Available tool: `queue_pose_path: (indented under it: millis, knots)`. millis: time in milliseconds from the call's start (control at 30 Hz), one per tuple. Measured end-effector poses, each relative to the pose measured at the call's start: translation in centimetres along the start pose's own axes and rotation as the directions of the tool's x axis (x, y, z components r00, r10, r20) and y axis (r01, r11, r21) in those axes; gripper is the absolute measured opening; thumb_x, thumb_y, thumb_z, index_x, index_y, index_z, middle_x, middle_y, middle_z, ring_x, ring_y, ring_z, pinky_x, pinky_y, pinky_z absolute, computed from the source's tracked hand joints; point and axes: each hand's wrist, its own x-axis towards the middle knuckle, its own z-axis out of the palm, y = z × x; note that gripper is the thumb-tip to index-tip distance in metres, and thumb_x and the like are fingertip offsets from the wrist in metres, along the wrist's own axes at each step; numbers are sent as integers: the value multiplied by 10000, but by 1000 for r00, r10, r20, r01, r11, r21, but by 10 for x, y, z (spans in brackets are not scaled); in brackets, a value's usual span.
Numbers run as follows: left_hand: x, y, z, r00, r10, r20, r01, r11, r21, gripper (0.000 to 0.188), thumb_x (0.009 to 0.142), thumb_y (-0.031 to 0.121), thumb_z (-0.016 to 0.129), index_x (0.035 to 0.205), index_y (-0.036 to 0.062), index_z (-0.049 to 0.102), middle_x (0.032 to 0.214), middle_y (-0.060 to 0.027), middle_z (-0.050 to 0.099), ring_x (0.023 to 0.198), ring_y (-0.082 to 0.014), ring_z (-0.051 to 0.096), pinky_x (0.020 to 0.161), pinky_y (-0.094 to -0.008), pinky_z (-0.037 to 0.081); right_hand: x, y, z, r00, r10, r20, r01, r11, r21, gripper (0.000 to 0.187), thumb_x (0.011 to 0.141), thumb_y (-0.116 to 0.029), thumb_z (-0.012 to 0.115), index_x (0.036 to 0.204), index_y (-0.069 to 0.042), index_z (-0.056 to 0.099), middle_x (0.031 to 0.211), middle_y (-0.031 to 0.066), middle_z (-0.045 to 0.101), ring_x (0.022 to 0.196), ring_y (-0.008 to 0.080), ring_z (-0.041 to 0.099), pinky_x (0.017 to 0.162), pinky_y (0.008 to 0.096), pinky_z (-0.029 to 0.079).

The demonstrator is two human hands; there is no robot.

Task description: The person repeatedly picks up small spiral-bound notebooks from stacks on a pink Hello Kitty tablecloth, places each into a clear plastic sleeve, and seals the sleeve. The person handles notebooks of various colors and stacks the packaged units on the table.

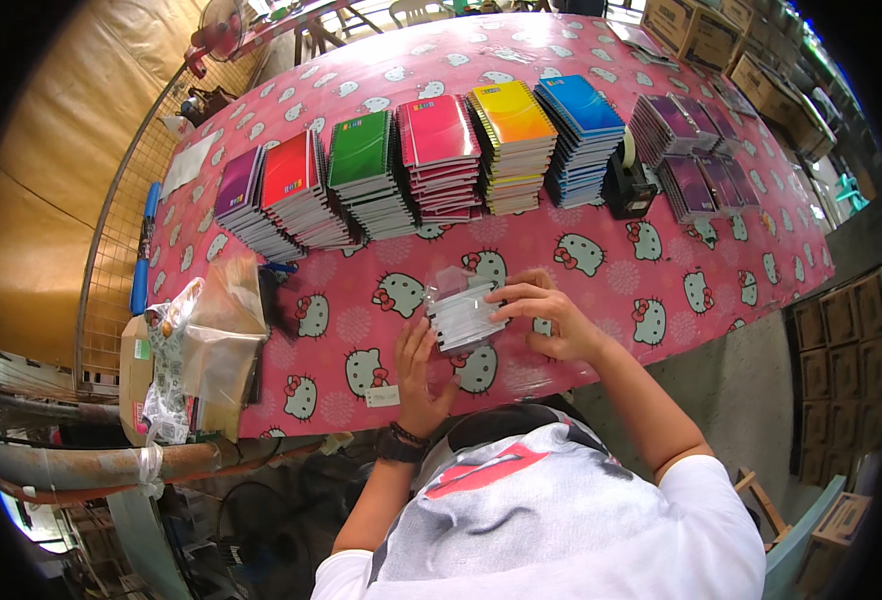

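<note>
In front of me on the table lies a small bundle of spiral notebooks [468, 315], white page edges showing, inside a clear plastic wrapper [449, 282] whose loose end stands out at the far side. My left hand [423, 380] rests against the bundle's near left edge, fingers stretched out and thumb apart. Bent over the right side of the bundle, the fingers of my right hand [551, 318] press on the plastic; their tips are partly hidden. A small white slip of paper [383, 396] lies left of my left hand.
Behind stand tall stacks of notebooks: purple [239, 185], red [289, 178], green [359, 147], pink [439, 130], yellow [508, 112] and blue [579, 106]. A black tape dispenser [629, 188] and wrapped purple bundles [689, 185] sit right. Clear plastic bags [223, 325] lie left.
</note>
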Motion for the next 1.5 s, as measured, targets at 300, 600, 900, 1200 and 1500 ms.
queue_pose_path:
  millis: [300, 600, 900, 1200, 1500]
  knots:
    - [56, 12, -33, 951, 297, 80, -308, 923, 232, 540, 721, 166, 721, 1204, 60, 505, 1364, -147, 425, 1276, -331, 367, 1069, -473, 235, 3, 12, 2, 993, 2, 118, -10, 998, 68, 674, 514, -9, 559, 1157, -192, 644, 1365, 17, 484, 1244, 352, 352, 1067, 455, 294]
    - [17, -3, -32, 960, 82, 268, -104, 992, 68, 696, 636, 7, 597, 1312, 101, 457, 1432, -111, 362, 1353, -389, 248, 1083, -487, 251, 3, -9, 4, 961, 39, 276, 5, 988, -157, 794, 505, -22, 648, 1243, -309, 577, 1496, 43, 283, 1339, 420, 216, 1083, 540, 225]
    - [63, 2, -36, 840, 131, 527, -180, 983, 42, 776, 591, 36, 663, 1323, 211, 471, 1460, -43, 328, 1383, -403, 152, 1100, -557, 169, 14, -8, 6, 935, 30, 352, 67, 964, -259, 778, 511, -71, 713, 1231, -335, 578, 1531, 74, 175, 1377, 429, 125, 1071, 578, 203]
    - [60, -1, -33, 843, 88, 531, -195, 969, 149, 746, 594, 55, 664, 1294, 253, 501, 1451, -50, 328, 1371, -439, 145, 1064, -625, 173, 5, 90, -110, 788, 40, -614, -160, 977, -142, 376, 761, -93, 626, 1133, -34, 624, 1155, 133, 594, 878, 179, 614, 767, 301, 496]
    - [64, -4, -33, 820, 101, 563, -211, 968, 135, 786, 611, 90, 700, 1325, 316, 460, 1475, 8, 289, 1380, -419, 123, 1032, -684, 158, -19, 207, -217, 409, 414, -813, -835, 530, -150, 325, 823, -383, 649, 841, -66, 716, 797, 107, 676, 800, 240, 632, 720, 332, 470]
